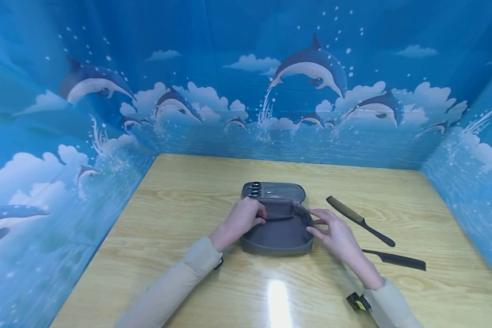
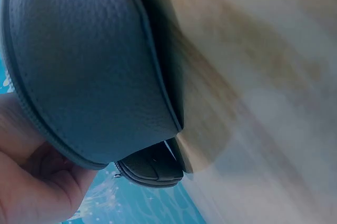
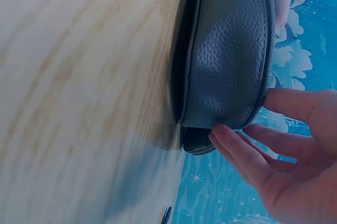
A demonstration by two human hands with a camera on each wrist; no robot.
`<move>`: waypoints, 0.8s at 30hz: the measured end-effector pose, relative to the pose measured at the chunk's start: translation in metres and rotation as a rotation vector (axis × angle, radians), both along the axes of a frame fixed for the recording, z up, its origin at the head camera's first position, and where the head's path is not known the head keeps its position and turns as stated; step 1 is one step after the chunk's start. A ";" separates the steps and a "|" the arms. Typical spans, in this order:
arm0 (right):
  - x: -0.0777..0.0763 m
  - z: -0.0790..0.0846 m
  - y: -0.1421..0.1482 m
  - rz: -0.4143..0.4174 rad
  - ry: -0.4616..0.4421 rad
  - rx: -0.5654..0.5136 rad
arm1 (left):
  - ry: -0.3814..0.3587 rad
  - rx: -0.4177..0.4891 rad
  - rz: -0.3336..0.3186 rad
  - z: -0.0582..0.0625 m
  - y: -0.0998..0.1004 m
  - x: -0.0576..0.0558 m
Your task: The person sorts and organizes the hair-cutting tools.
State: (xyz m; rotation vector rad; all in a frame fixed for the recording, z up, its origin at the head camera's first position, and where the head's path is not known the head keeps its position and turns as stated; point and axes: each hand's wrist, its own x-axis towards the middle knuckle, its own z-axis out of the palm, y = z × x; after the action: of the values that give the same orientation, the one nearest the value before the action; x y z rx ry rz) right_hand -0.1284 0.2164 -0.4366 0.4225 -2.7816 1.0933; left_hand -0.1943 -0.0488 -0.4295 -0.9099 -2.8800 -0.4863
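A grey zip case (image 1: 276, 237) of grained, leather-like material stands unzipped on the table, its lid (image 1: 284, 192) folded back. Inside the lid, several pairs of scissors (image 1: 254, 189) show their finger loops beside a clear pocket. My left hand (image 1: 239, 221) reaches over the left wall, fingers curled at the inner pocket's edge (image 1: 279, 219); the left wrist view hides the fingertips behind the rim. My right hand (image 1: 336, 232) holds the right wall by its back corner. In the right wrist view, its fingers (image 3: 242, 150) touch the outer side and the zip rim.
Right of the case lie a comb with a brown toothed part (image 1: 346, 209) and a black comb (image 1: 402, 260), the latter partly behind my right forearm. Blue dolphin-print cloth (image 1: 229, 91) walls the wooden table (image 1: 180, 205) at the back and sides.
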 end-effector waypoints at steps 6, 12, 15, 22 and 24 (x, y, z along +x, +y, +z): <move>0.001 0.000 0.000 0.008 0.018 0.026 | -0.014 -0.032 -0.025 0.000 0.001 -0.005; 0.001 0.000 -0.001 0.016 0.038 0.029 | 0.003 -0.044 -0.016 -0.001 0.004 -0.008; 0.002 0.000 0.000 0.020 0.042 0.033 | 0.019 -0.057 -0.019 -0.002 0.005 -0.009; 0.003 0.001 0.001 0.036 0.036 0.039 | 0.010 -0.079 -0.033 -0.002 0.006 -0.011; 0.003 0.000 0.002 0.035 0.034 0.045 | -0.003 -0.075 -0.038 -0.002 0.006 -0.011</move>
State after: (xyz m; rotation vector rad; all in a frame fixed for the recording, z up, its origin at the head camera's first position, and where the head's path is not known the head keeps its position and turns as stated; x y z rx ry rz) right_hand -0.1255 0.2180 -0.4361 0.4919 -2.7835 1.0228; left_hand -0.2051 -0.0427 -0.4311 -0.9767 -2.9066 -0.3862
